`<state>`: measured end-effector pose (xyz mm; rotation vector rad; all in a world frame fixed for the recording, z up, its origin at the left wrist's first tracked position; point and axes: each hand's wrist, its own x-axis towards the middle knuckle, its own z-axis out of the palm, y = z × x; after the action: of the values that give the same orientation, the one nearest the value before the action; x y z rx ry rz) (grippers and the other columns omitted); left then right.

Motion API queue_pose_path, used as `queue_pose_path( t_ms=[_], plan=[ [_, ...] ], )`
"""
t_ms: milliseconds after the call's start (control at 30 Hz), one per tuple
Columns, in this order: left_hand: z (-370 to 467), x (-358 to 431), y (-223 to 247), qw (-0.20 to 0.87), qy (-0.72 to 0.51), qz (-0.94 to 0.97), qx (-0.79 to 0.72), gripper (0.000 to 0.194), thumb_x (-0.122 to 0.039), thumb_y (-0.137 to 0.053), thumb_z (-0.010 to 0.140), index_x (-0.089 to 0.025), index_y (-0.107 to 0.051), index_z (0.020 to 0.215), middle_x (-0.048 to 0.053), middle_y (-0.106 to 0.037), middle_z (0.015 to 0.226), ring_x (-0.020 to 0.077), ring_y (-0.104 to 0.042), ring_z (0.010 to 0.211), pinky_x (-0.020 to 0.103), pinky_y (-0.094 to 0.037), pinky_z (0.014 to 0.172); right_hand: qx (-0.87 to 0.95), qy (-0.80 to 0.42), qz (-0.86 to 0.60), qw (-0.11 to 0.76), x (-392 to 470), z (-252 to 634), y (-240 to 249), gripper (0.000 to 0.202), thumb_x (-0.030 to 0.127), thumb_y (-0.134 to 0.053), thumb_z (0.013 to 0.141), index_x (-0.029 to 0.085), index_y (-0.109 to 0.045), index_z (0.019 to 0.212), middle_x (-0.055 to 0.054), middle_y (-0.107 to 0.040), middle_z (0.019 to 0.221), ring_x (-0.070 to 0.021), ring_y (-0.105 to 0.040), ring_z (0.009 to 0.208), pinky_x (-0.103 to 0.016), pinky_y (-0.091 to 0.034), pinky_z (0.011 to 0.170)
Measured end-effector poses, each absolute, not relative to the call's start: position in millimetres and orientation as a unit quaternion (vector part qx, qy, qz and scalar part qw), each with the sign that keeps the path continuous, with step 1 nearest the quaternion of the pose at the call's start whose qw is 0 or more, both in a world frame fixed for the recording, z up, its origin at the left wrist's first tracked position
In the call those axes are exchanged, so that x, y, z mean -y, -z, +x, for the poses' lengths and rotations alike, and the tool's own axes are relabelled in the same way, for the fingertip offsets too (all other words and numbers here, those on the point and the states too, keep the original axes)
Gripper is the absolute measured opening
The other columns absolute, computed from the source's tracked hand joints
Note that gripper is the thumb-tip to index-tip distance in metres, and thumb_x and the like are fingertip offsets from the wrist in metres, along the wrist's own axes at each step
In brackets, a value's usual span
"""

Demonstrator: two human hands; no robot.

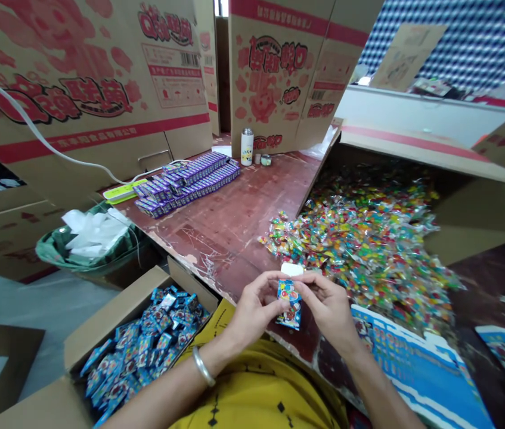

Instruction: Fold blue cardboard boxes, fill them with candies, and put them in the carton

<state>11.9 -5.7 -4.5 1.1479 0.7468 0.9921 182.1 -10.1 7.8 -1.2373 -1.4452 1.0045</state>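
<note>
Between both hands, just above the table's front edge, is a small blue printed candy box (288, 305) with its white top flap (292, 269) standing up. My left hand (256, 304) is closed on the left side of the box, thumb on its front. At the upper right of the box, my right hand (326, 304) pinches it near the flap. Clear-wrapped colourful candies (359, 238) lie in a heap beyond my right hand. To the right of that hand lies a stack of flat blue printed card sheets (417, 363).
An open carton (118, 298) of small blue boxes stands at lower left. Purple boxes (189, 182) sit in rows at the table's back left, beside a yellow-green case (124, 192). A white bottle (247, 147) stands before large cartons. A green-lined bin (55, 241) holds white paper.
</note>
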Motion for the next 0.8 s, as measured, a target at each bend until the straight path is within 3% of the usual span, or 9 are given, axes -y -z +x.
queue_pose_path(
  t_ms=[100, 167, 267, 433, 567, 800],
  plan=[
    [13, 4, 7, 0.672, -0.429, 0.508, -0.325, 0.036, -0.021, -0.071, 0.077, -0.018, -0.054, 0.108, 0.003, -0.06, 0.095, 0.0135, -0.059, 0.082, 0.023, -0.048, 0.07, 0.616, -0.379, -0.5, 0.476, 9, 178, -7, 0.018, 0.036, -0.062, 0.088, 0.02, -0.066, 0.081, -0.009, -0.065, 0.104, -0.0231, -0.064, 0.096, -0.031, -0.054, 0.078],
    [14, 4, 6, 0.674, -0.444, 0.497, -0.321, 0.039, -0.019, -0.071, 0.077, -0.02, -0.049, 0.109, 0.002, -0.059, 0.097, 0.013, -0.059, 0.083, 0.023, -0.048, 0.071, 0.6, -0.38, -0.499, 0.497, 9, 176, -7, 0.015, 0.035, -0.062, 0.087, 0.022, -0.063, 0.093, -0.008, -0.064, 0.105, -0.0224, -0.064, 0.098, -0.032, -0.054, 0.08],
    [15, 4, 5, 0.67, -0.466, 0.475, -0.329, 0.046, -0.018, -0.072, 0.075, -0.023, -0.042, 0.109, 0.0, -0.057, 0.098, 0.0116, -0.06, 0.081, 0.022, -0.048, 0.069, 0.569, -0.392, -0.495, 0.526, 7, 174, -7, 0.027, 0.036, -0.064, 0.087, 0.024, -0.056, 0.109, -0.006, -0.067, 0.1, -0.0205, -0.065, 0.093, -0.033, -0.054, 0.081],
    [14, 8, 4, 0.649, -0.462, 0.489, -0.355, 0.044, -0.016, -0.072, 0.075, -0.023, -0.042, 0.107, -0.001, -0.053, 0.097, 0.0101, -0.059, 0.079, 0.021, -0.05, 0.067, 0.582, -0.441, -0.485, 0.481, 0, 178, -10, 0.025, 0.042, -0.069, 0.081, 0.02, -0.059, 0.077, -0.004, -0.066, 0.085, -0.0182, -0.062, 0.079, -0.028, -0.051, 0.07],
    [12, 10, 3, 0.615, -0.448, 0.531, -0.372, 0.046, -0.012, -0.068, 0.077, -0.023, -0.045, 0.115, 0.002, -0.055, 0.101, 0.0143, -0.06, 0.092, 0.026, -0.052, 0.079, 0.567, -0.474, -0.511, 0.438, -8, 186, -16, 0.025, 0.04, -0.075, 0.075, 0.019, -0.063, 0.08, -0.001, -0.065, 0.077, -0.0165, -0.061, 0.071, -0.027, -0.049, 0.065],
    [8, 11, 0, 0.644, -0.427, 0.539, -0.336, 0.053, -0.014, -0.066, 0.079, -0.025, -0.047, 0.127, 0.005, -0.059, 0.107, 0.0171, -0.061, 0.094, 0.03, -0.053, 0.081, 0.615, -0.432, -0.522, 0.405, -10, 190, -24, 0.025, 0.039, -0.069, 0.081, 0.019, -0.063, 0.069, -0.001, -0.064, 0.07, -0.0159, -0.058, 0.065, -0.028, -0.047, 0.061]
  ],
)
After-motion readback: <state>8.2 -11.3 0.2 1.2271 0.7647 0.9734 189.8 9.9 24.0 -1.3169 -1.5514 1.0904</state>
